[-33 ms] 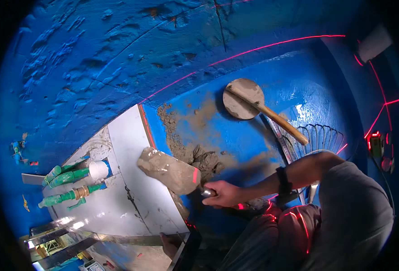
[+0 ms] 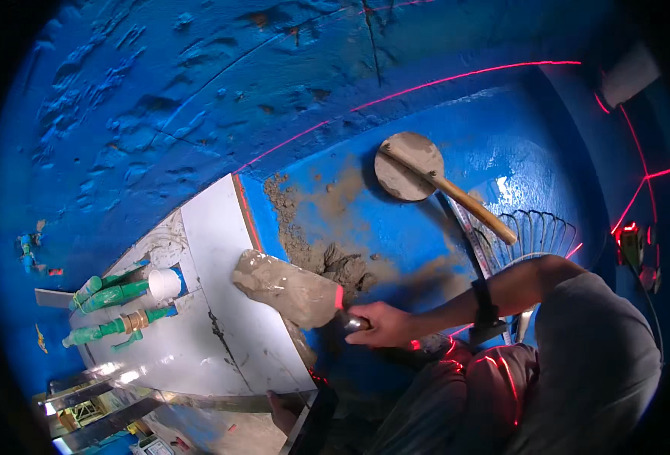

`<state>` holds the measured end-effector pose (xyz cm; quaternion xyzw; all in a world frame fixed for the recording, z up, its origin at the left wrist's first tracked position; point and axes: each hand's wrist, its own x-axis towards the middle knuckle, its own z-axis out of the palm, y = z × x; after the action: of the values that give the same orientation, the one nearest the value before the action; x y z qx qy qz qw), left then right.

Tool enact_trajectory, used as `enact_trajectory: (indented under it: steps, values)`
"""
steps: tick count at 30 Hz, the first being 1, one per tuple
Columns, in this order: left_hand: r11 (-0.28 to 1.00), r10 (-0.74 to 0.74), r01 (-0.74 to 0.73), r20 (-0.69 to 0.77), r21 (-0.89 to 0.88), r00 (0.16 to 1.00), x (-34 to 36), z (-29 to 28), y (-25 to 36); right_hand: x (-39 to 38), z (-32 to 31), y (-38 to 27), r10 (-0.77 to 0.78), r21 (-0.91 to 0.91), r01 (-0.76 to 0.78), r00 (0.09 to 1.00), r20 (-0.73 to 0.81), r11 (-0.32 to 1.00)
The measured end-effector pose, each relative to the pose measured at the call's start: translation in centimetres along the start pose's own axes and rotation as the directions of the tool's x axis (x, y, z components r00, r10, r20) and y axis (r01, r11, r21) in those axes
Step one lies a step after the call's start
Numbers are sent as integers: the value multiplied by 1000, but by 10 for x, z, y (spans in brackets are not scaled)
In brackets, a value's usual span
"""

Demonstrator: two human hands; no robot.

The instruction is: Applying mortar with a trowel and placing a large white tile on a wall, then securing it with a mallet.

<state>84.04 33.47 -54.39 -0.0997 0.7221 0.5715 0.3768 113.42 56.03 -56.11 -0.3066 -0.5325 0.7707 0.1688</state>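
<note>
Between six and seven o'clock, the left hand [image 2: 280, 412] is too shadowed to tell its fingers, while at five the right hand [image 2: 384, 324] wraps its fingers round the trowel [image 2: 288, 290], now drawn slightly toward three, its blade still overlapping the white panel [image 2: 217, 235].

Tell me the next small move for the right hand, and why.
I'd probably ease the trowel toward the mortar pile: the right hand already holds it, its mortar-smeared blade overlaps the edge of the white tile in this view, and the pile shows right beside the blade.
</note>
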Motion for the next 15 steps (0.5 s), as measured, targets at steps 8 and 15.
enact_trajectory:
  steps: [8,15]
  values:
    - [996,-82,85,-93,21,992,-15,21,14,-68,-80,-20,-266,-949,-34,956,-123,315]
    - [999,-37,40,-81,36,996,7,-2,4,-57,-120,-77,-182,-976,20,983,-20,218]
